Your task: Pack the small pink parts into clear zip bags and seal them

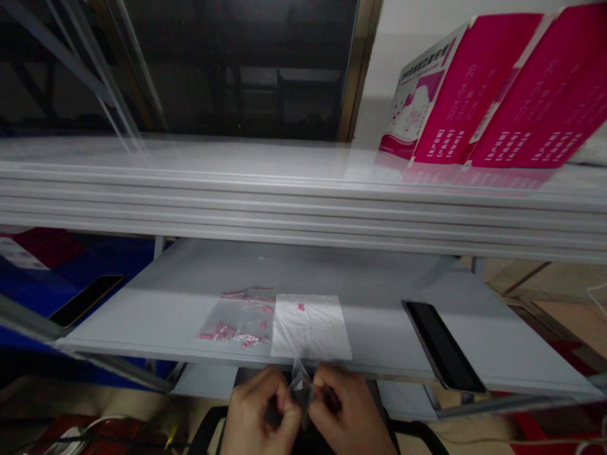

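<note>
My left hand [265, 407] and my right hand [344, 404] are side by side just in front of the grey shelf edge. Fingers curled into pinches, they grip opposite sides of a small clear plastic bag [300, 379]. Whether anything is inside that bag I cannot tell. Just beyond it lies a white paper sheet [310, 335] with a little cluster of pink pieces [301, 307] near its far edge. Left of the paper, a clear zip bag [215, 313] with a red-striped top lies flat, with several small pink pieces in and around it.
A dark phone [443, 344] lies on the right of the lower shelf [379, 278]. Another dark phone-like slab [88, 300] is at the left. Above, a thick upper shelf [237, 202] carries bright pink boxes [474, 88] at the right.
</note>
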`<state>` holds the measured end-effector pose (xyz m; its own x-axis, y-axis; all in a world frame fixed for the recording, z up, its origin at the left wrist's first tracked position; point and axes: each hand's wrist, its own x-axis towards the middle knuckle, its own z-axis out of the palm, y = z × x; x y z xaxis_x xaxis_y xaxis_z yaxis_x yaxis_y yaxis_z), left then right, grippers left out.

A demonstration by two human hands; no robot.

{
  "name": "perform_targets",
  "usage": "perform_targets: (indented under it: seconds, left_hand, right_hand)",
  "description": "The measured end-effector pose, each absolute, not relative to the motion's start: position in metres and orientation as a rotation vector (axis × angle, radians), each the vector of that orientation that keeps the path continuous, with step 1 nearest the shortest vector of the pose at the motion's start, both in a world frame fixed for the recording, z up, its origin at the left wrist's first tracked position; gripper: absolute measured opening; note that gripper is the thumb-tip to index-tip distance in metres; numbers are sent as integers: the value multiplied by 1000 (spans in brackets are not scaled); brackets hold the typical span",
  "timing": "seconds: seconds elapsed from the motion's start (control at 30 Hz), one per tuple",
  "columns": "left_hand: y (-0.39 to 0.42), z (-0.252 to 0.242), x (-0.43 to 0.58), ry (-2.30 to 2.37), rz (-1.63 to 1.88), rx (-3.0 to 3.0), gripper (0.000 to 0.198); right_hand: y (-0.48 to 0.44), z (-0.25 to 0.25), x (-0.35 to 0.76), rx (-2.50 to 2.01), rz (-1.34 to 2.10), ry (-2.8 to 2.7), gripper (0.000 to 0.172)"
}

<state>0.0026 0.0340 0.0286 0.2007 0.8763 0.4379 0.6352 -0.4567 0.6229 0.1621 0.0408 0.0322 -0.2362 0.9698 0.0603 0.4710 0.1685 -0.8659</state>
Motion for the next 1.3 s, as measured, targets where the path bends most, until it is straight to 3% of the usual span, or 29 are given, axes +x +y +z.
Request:
perform_targets:
  seconds: [0.23, 0.3, 0.37, 0.5, 0.67, 0.77, 0.93, 1.1, 1.3]
  left_hand:
    - [39, 39, -8, 1262, 1275, 2148, 23]
    - [40, 37, -10, 1131, 1199, 2207, 68]
    - [41, 32, -11, 1081, 1103, 2260, 91]
    - [45, 23, -8, 1077, 1104, 2185, 75]
    - [49, 22, -4, 1046, 1135, 2094, 70]
    - [52, 23, -2, 1074, 1195, 2067, 56]
    - [56, 15, -1, 1247, 1297, 2033, 44]
    - [55, -3, 2, 1437, 1385, 2067, 49]
    - [55, -15, 4, 1533, 1442, 2057, 51]
  right_hand:
    - [44, 36, 165, -1289, 1238, -1582, 13]
    - [45, 37, 165, -1258, 1274, -1536, 11]
    - [47, 37, 165, -1246, 1299, -1521, 10]
    - [52, 36, 167, -1293, 1299, -1486, 11]
    - [58, 34, 167, -1285, 1324, -1464, 14]
    - [63, 32, 168, -1253, 1304, -1514, 21]
    - [98, 15, 170, -1366, 862, -1675, 40]
    - [145, -7, 159, -1512, 504, -1676, 8]
    - [159, -16, 155, -1564, 367, -1742, 14]
